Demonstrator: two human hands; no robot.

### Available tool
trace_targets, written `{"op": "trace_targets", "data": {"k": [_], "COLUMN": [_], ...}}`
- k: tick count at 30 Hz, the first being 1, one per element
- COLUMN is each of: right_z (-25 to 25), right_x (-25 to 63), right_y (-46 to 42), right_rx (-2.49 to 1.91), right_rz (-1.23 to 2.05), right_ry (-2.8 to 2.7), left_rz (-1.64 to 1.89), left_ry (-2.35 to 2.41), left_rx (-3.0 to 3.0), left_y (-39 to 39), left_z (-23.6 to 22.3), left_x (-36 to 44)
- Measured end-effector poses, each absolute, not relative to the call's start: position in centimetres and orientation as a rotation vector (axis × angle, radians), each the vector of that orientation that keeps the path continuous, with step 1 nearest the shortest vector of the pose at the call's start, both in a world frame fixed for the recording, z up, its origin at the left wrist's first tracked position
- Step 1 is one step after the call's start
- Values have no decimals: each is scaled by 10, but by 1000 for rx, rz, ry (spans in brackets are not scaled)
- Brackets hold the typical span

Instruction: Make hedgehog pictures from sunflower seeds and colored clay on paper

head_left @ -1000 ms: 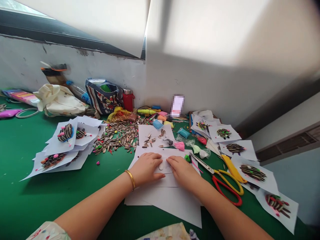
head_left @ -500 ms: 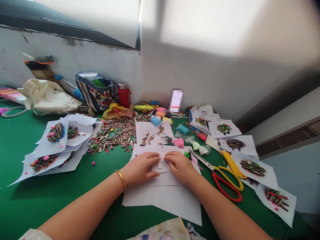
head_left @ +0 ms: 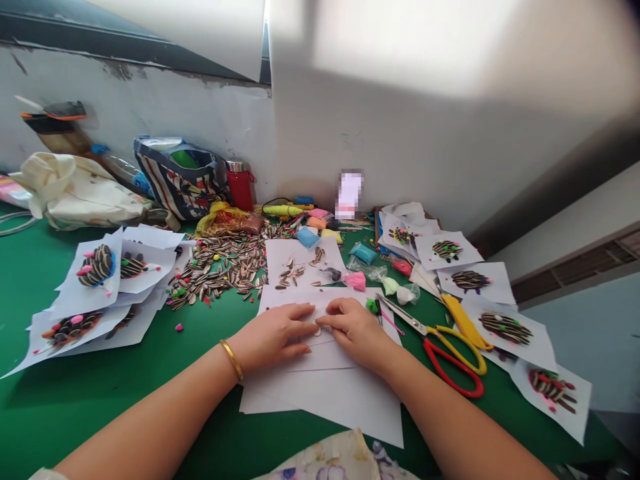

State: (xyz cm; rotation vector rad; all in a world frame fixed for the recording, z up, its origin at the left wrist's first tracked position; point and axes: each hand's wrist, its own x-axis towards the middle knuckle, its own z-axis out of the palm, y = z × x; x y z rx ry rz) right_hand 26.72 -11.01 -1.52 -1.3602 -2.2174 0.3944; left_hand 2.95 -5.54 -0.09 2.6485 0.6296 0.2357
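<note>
My left hand (head_left: 280, 335) rests on a stack of white paper (head_left: 280, 393), its fingers stretched toward the middle and the thumb apart. Opposite it, my right hand (head_left: 356, 331) is curled with thumb and forefinger close together; what they pinch, if anything, is mostly hidden. A small pale oval piece (head_left: 317, 332) shows between the fingertips of both hands, over a small white card (head_left: 310, 347). Just beyond, another white sheet (head_left: 277, 257) carries loose sunflower seeds (head_left: 291, 273). Right of my right hand lies a green lump of clay (head_left: 372, 305).
Scissors (head_left: 433, 333) with red and yellow handles and a yellow cutter (head_left: 463, 320) lie to the right. Seed-decorated sheets (head_left: 505, 331) line the right edge; others (head_left: 97, 267) are piled left. A seed heap (head_left: 230, 263), clay packets (head_left: 363, 253) and a red flask (head_left: 240, 187) stand behind.
My fingertips have come closer together over the pale oval piece, covering more of it. The whole view has shifted slightly, with things on the left appearing further left.
</note>
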Motion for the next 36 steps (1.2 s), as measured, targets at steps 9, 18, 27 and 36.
{"op": "trace_targets", "data": {"k": [9,18,27,36], "right_z": [-17,-16,-17,-16], "right_x": [265,264,267,266], "right_y": [-110,-110,-109,-108], "right_rx": [-1388,-1378,-1380,-1395], "right_rz": [380,367,409,452], "right_ry": [-2202,-2220,-2199,-2175], "left_rz": [257,276,262,237], "left_ry": [609,605,611,666], "left_rx": [2646,2677,2678,2603], "left_y": [-55,-55,-55,-53], "left_z": [1,-3,-4,-1], "left_x": [30,29,30,30]}}
